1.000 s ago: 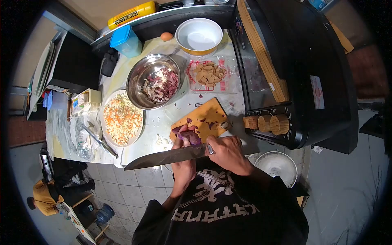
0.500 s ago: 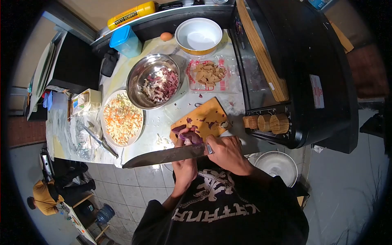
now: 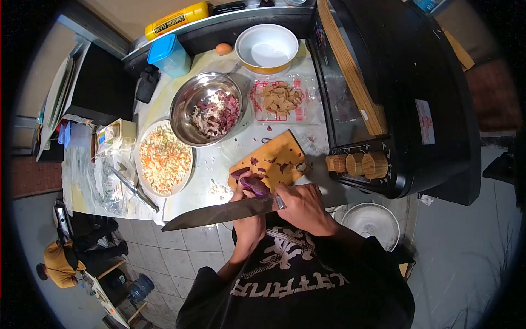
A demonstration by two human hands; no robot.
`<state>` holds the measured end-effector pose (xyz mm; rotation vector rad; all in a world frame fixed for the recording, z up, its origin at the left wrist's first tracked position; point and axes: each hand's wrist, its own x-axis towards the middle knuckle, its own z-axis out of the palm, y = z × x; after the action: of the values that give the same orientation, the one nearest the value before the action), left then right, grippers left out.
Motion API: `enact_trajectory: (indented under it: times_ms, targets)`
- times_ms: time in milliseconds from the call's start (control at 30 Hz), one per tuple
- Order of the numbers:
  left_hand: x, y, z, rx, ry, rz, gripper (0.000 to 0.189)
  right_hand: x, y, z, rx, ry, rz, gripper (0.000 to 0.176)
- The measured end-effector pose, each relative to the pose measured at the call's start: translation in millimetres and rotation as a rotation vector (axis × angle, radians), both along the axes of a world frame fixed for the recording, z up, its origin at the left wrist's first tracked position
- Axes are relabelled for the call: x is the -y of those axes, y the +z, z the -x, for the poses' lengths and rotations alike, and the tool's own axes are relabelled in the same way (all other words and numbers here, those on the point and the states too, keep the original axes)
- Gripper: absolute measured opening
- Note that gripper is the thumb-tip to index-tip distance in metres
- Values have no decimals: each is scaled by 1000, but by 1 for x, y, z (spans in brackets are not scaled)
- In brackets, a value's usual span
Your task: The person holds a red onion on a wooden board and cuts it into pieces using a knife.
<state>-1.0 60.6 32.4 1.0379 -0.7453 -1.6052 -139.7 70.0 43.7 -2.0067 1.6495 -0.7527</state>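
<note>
My left hand [image 3: 248,219] grips a purple vegetable piece [image 3: 255,187] at the near edge of the wooden cutting board [image 3: 285,143]. In my right hand [image 3: 304,205] is the handle of a large knife [image 3: 219,213], its broad blade pointing left, across and above my left fingers, touching or close to the piece. Purple scraps and another purple piece [image 3: 239,172] lie on the board. Behind it stands a steel bowl [image 3: 181,104] with purplish and white bits. A plate [image 3: 189,178] of shredded orange and white vegetables is left of the board.
Brown slices [image 3: 280,100] lie on a plastic bag behind the board. Farther back are a white bowl [image 3: 267,48], an egg [image 3: 223,49] and a blue-lidded container [image 3: 170,57]. A black oven [image 3: 405,109] stands right, a small knife [image 3: 134,191] left. Another person [image 3: 61,266] is at lower left.
The purple piece has turned in my left hand and shows more of its surface. The large knife's tip has shifted slightly left and down.
</note>
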Motion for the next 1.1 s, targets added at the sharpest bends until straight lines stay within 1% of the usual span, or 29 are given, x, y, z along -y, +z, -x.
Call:
enact_trajectory:
  times_ms: [100, 167, 200, 267, 333, 367, 433, 467, 533, 567, 633, 800, 867, 1000, 1067, 1100]
  targets:
    - [1, 1, 1, -1, -20, -13, 35, 1, 2, -1, 6, -10, 18, 16]
    - [2, 2, 2, -133, 4, -70, 35, 1, 4, 0, -9, -12, 28, 16]
    - [3, 3, 3, -133, 3, -69, 35, 1, 5, 0, 8, -6, 22, 16]
    - [4, 5, 5, -130, 12, 9, 35, 1, 6, 1, 24, -1, 17, 16]
    - [3, -4, 1, -171, 2, 0, 34, -2, 7, 3, 17, 44, -66, 27]
    - [2, -8, -1, -211, -6, -9, 34, -2, 7, 3, 18, 44, -68, 27]
    - [1, -10, -1, -190, -5, -27, 31, -3, 5, 2, -21, 27, -71, 27]
    - [1, -10, -1, -170, -5, -44, 29, -3, 5, 2, -20, 27, -71, 27]
    - [0, -8, 0, -213, 13, -68, 27, -1, 6, 1, 26, 3, 14, 16]
    - [-1, -6, 1, -256, 31, -92, 24, -1, 6, 1, 27, 3, 13, 16]
    - [-1, -5, 1, -244, 15, -95, 23, -1, 6, 2, 37, 20, -35, 16]
    - [1, -8, -3, -255, -13, -95, 22, 0, 8, 2, 36, 10, -35, 17]
    - [2, -4, -3, -195, -29, -69, 17, -1, 8, 2, 36, 10, -28, 17]
    - [-1, -5, -2, -158, -51, -55, 13, 2, 11, 3, -3, 22, -22, 17]
    - [1, 0, 2, -259, 7, -109, 10, 4, 14, 4, -15, 31, -13, 17]
    - [1, 2, 1, -258, 7, -107, 10, 6, 17, 4, -2, 42, -22, 17]
